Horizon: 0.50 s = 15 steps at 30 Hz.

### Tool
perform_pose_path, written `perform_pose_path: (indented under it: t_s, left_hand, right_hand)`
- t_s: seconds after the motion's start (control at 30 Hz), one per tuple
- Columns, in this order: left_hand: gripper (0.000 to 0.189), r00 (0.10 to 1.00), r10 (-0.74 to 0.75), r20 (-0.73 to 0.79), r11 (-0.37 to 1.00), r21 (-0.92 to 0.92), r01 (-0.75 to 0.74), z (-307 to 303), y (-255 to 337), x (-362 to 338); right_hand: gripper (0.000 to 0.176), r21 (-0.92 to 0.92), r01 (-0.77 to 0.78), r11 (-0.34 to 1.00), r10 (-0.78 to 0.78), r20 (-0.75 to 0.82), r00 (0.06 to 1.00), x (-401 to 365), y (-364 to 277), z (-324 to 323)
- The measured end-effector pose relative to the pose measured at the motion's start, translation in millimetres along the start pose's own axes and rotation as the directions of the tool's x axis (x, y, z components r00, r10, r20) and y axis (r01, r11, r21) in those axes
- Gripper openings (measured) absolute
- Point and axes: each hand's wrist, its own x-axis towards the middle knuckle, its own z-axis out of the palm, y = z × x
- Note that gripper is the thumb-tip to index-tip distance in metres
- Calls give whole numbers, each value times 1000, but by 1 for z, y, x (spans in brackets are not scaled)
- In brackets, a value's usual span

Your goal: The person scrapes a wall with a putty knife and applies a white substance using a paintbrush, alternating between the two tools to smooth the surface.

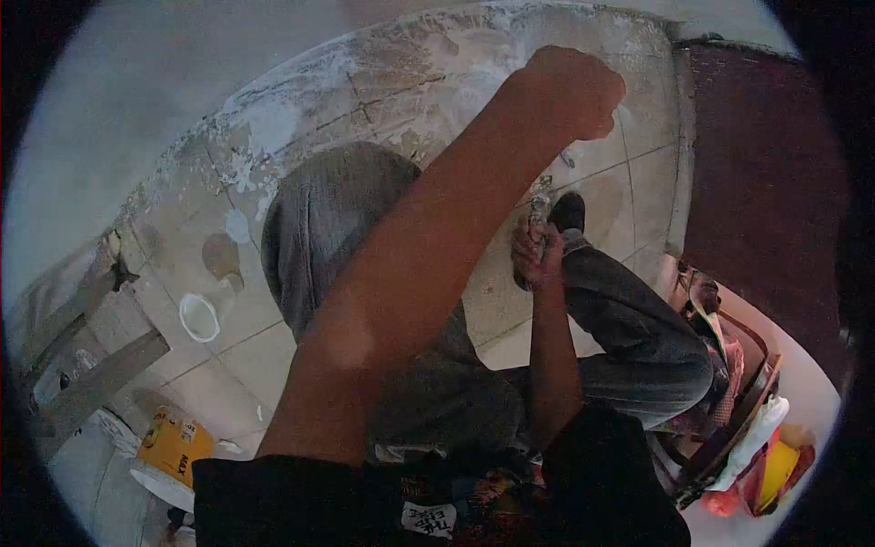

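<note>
Head view: we find the right hand (538,257) just right of centre, fingers wrapped round a small grey tool (539,211) whose tip points toward 12 o'clock, over the tiled floor (629,182) and just beside a black shoe (570,211). We judge the tool stiff, light and probably gritty with plaster dust; we advise a firm hold low on its shank, as shown. The left hand (572,91), at 1 o'clock, is clenched in a fist; we cannot tell whether it encloses anything. A white bowl (199,317) lies at 9 o'clock.
</note>
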Motion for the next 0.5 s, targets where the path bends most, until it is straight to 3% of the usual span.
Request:
perform_pose_path:
  t_s: [0.13, 0.2, 0.23, 0.27, 0.3, 0.4, 0.5]
  left_hand:
    - [35, 1000, 24, 4, 1000, -17, -23, -3, -1, -2]
    - [36, 1000, 14, 3, 1000, -13, -14, -2, 0, -1]
    - [36, 1000, 2, 3, 1000, -8, -2, -1, 0, 0]
    - [36, 1000, 2, 4, 1000, -9, -2, 0, 0, 1]
    - [36, 1000, -7, 25, 1000, -10, 8, 1, 1, 2]
    - [36, 999, -7, 38, 1000, -2, 7, 1, 0, 3]
    - [36, 999, 9, 31, 1000, 3, -9, 1, 0, 3]
  right_hand:
    - [19, -71, -65, 995, 57, -109, 992, -1, -1, 2]
    - [26, -316, -61, 947, -52, -338, 940, 6, 2, -18]
    - [26, -315, -61, 947, -52, -339, 939, 13, 6, -33]
    - [32, -803, -143, 579, -412, -439, 799, 22, 12, -48]
    - [38, -929, -369, 19, -728, -266, 632, 27, 18, -57]
    - [49, -918, -395, -33, -722, -251, 644, 16, 25, -8]
    - [46, -949, -316, -27, -749, -190, 635, 22, 35, -23]
